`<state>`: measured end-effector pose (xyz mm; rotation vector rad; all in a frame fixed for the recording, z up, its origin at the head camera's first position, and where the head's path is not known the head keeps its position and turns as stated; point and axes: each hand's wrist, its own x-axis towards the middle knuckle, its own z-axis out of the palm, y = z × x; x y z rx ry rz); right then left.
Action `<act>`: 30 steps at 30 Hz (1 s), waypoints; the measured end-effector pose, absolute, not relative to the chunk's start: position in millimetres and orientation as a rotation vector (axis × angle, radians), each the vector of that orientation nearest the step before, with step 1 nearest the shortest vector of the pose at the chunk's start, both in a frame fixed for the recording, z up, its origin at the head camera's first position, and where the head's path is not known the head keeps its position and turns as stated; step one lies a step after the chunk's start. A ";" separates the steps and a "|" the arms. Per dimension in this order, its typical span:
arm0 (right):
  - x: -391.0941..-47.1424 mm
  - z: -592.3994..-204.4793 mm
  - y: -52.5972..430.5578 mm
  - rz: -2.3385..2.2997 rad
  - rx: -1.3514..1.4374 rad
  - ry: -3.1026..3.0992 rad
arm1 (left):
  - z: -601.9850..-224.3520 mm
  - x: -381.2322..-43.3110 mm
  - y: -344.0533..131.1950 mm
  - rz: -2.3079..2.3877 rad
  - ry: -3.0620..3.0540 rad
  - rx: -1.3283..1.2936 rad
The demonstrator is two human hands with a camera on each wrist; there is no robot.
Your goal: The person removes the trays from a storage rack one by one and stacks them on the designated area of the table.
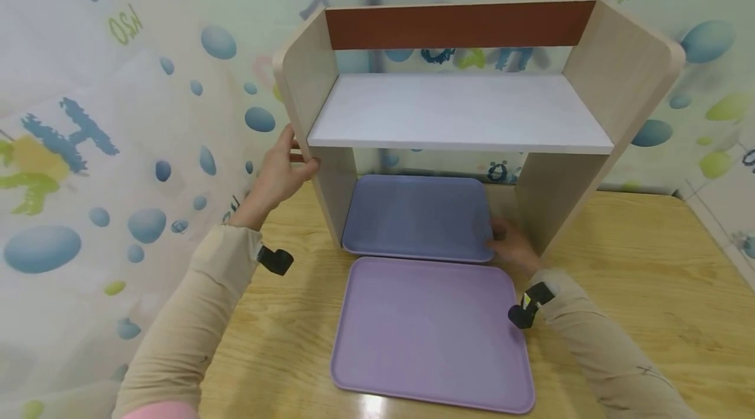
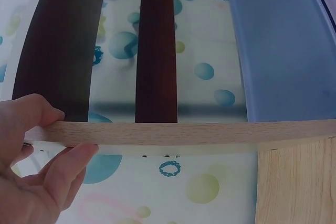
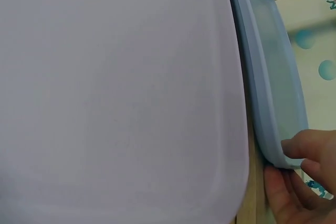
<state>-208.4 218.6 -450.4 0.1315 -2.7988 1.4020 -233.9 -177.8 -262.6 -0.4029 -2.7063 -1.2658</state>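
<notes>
A wooden shelf unit with a white middle board (image 1: 460, 111) stands on the table. My left hand (image 1: 282, 173) grips the front edge of its left side panel (image 1: 307, 78), thumb and fingers on either side of it in the left wrist view. Under the board lies a blue-grey tray (image 1: 419, 219), inside the unit's lower space. My right hand (image 1: 512, 245) pinches this tray's right rim near the front corner, thumb over the rim and fingers beneath in the right wrist view. In front of it, a purple tray (image 1: 433, 334) lies flat on the table.
The wooden table (image 1: 637, 255) extends on both sides of the unit. A patterned wall covering (image 1: 177, 78) stands close behind and to the left. A reddish-brown back rail (image 1: 460, 25) spans the unit's top, and the right side panel (image 1: 625, 58) rises beside my right hand.
</notes>
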 end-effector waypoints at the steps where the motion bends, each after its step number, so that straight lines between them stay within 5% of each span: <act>1: -208.6 -450.4 218.6 1.403 0.134 -2.796 | -262.3 -234.0 -177.6 -1.264 -2.707 -0.402; 30: -210.5 -448.1 215.8 1.587 -0.098 -2.836 | -261.3 -233.1 -176.1 -1.243 -2.728 -0.407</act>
